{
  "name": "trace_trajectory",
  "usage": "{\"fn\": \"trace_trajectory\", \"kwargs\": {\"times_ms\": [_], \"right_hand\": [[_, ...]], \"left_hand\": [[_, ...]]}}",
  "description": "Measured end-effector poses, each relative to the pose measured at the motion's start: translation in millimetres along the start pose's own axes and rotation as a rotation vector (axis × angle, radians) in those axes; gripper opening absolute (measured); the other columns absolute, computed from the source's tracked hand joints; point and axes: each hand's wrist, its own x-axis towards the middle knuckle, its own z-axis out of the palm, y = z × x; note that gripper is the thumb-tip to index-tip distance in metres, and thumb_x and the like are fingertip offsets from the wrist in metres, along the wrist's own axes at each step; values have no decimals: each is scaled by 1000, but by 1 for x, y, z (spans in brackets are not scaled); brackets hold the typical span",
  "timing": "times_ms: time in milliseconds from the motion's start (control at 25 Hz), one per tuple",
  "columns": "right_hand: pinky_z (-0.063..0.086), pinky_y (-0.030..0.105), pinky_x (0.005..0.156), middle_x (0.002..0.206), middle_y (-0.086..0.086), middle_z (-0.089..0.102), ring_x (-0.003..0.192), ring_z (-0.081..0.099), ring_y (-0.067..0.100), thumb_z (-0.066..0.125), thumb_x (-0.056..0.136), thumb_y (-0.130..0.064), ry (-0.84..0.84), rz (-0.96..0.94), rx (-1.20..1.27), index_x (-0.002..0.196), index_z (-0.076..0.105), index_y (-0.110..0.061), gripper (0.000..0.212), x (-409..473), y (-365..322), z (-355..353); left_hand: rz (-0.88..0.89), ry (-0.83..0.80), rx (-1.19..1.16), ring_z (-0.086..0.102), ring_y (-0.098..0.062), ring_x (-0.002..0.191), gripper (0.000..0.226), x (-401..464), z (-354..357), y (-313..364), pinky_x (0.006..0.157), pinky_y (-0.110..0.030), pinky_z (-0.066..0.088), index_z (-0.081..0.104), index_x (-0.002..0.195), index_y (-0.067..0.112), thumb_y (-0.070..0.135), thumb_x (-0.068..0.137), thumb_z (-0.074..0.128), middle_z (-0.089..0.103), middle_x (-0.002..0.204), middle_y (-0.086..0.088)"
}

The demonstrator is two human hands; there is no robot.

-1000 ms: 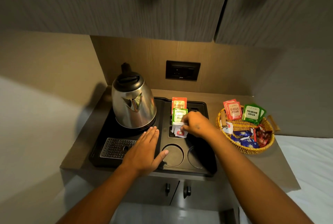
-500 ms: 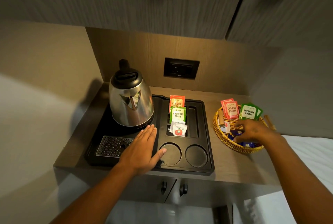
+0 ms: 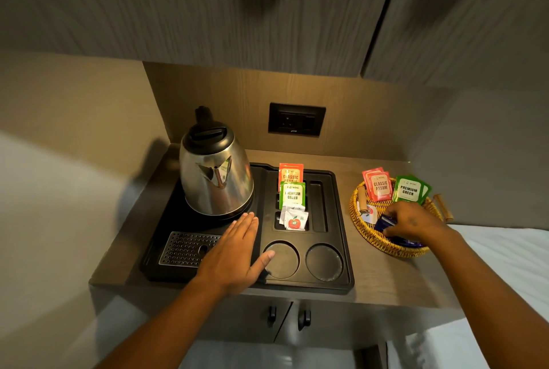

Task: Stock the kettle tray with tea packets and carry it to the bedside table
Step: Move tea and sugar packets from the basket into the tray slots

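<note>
A black kettle tray (image 3: 341,220) lies on the wooden counter with a steel kettle (image 3: 215,178) at its back left. Its middle slots hold an orange Classic Assam packet (image 3: 291,172), a green Premium Green packet (image 3: 292,195) and white packets with a red apple mark (image 3: 294,220). My left hand (image 3: 234,253) rests flat and open on the tray in front of the kettle. My right hand (image 3: 411,221) reaches into the wicker basket (image 3: 361,229) and pinches dark blue packets (image 3: 384,224).
The basket also holds red Classic Assam packets (image 3: 378,186) and green Premium Green packets (image 3: 410,189) standing at its back. Two round cup wells (image 3: 323,261) sit at the tray's front. A wall socket (image 3: 297,119) is above; cabinets overhang. White bedding (image 3: 505,250) lies right.
My right hand left the white packets in the tray slot, crossed right to the basket and closed its fingers on the blue packets. My left hand stayed flat on the tray.
</note>
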Motion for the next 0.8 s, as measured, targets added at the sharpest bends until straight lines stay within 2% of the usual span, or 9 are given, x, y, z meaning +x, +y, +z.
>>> {"fn": "trace_trajectory", "kwargs": {"times_ms": [80,160,240,360,480,600,680,800], "right_hand": [[43,26,56,88,4,68,76,60,17,80,72,-31,36,47,55,83,67,-24,19,-8,-1,-12],[39,24,53,76,0,67,68,59,13,77,75,-32,151,53,140,83,68,-22,15,-14,-11,-26],[49,29,57,73,0,67,67,64,15,76,77,-30,264,25,331,82,68,-22,12,-12,-40,-35],[57,36,59,73,5,68,65,67,20,78,76,-25,260,58,540,76,65,-18,14,7,-106,-30],[58,41,68,81,9,67,72,66,25,78,75,-21,248,154,497,77,63,-11,18,34,-153,-16],[58,41,70,89,13,68,78,66,30,78,75,-17,204,177,476,76,61,-9,18,52,-170,-12],[59,43,71,86,14,68,78,67,31,81,72,-21,179,159,480,80,65,-7,23,55,-171,-13],[56,38,59,75,10,64,68,65,28,81,73,-30,318,176,477,76,64,-9,27,41,-135,-26]], "left_hand": [[4,-2,9,-3,-12,150,94,0,0,0,122,-33,8,6,155,18,78,84,8,4,164,0],[4,1,11,-3,-12,150,93,0,0,-1,122,-33,7,6,155,17,78,84,9,4,164,0],[3,-1,4,-4,-11,150,93,1,0,-2,122,-32,6,6,155,17,78,84,9,4,164,0],[-6,-3,-11,-4,-11,150,95,0,1,-1,122,-33,7,6,155,18,80,83,8,3,164,2],[-16,-17,-23,-4,-10,150,96,0,1,1,122,-32,7,5,155,19,81,81,7,3,164,3],[-10,-12,-27,-4,-10,150,96,0,0,1,121,-31,7,6,155,19,80,82,8,4,164,3],[-14,-10,-24,-4,-9,149,95,0,-1,-2,121,-31,6,5,155,19,80,82,8,3,164,3],[-20,-16,-27,-5,-9,149,94,1,0,-2,120,-30,5,3,155,21,81,82,8,0,164,5]]}}
